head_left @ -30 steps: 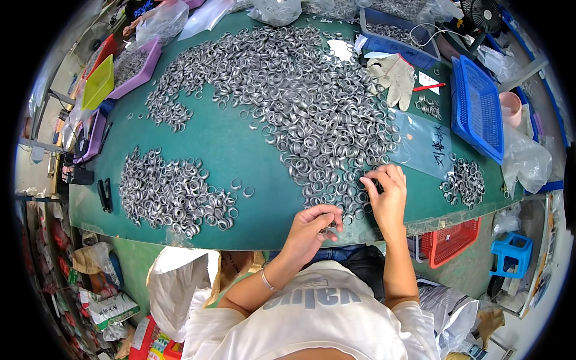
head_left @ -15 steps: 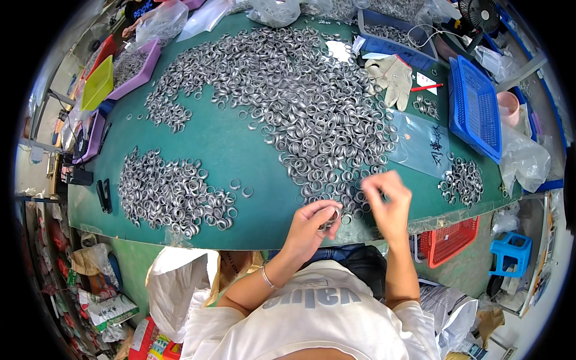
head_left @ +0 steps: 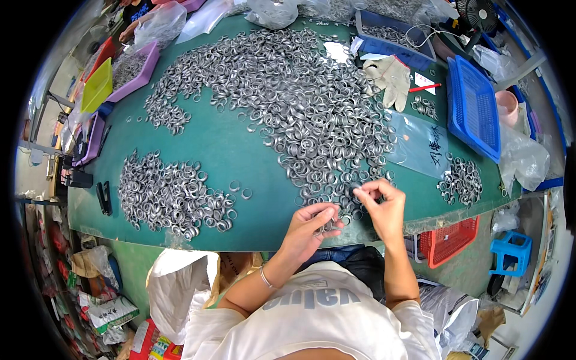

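Near the table's (head_left: 252, 156) front-left edge lies a small ring pile (head_left: 171, 195); the big heap (head_left: 300, 108) spreads behind. At the front edge, the left hand (head_left: 312, 225) cups rings, fingers curled. The right hand (head_left: 384, 207) pinches one ring; a light fingertip grip seems best. Fingers hide that ring.

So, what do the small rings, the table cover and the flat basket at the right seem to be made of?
Rings: likely metal, silver-grey with bright glints. Table cover: looks like a matte green mat, rubber or plastic; unclear which. Blue basket: probably moulded plastic, by its fine mesh and even colour.
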Demonstrator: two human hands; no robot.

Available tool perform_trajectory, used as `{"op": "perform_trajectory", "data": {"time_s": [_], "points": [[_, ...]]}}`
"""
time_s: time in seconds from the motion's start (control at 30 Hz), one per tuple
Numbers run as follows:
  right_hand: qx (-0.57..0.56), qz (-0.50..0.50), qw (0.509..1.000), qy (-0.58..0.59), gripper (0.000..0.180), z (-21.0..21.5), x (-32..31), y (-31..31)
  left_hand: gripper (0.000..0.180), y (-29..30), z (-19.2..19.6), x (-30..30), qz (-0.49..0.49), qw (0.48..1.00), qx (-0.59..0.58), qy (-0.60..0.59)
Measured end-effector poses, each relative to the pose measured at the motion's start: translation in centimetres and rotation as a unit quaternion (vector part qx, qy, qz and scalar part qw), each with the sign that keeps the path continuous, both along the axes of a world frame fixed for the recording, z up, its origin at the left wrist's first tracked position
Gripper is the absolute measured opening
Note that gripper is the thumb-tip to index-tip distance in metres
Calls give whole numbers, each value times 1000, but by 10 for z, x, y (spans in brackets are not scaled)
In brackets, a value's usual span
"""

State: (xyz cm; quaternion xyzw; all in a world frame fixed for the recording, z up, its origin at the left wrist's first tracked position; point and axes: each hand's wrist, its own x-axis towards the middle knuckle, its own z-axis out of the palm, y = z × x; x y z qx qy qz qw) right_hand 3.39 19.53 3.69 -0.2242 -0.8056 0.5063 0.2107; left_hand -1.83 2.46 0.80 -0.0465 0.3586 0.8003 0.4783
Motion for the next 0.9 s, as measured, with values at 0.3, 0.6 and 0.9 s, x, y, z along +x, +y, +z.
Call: {"op": "perform_trajectory", "data": {"time_s": [0.3,0.6,0.9], "points": [[174,210,958,91,11,18,15,-20,27,7,9,5,6,999,-37,18],[374,-82,923,-41,7,-12,-30,36,18,0,10,2,-6,999,18,-26],[46,-19,999,3,13,-2,-5,10,26,3,14,3,7,999,-51,-14]]}}
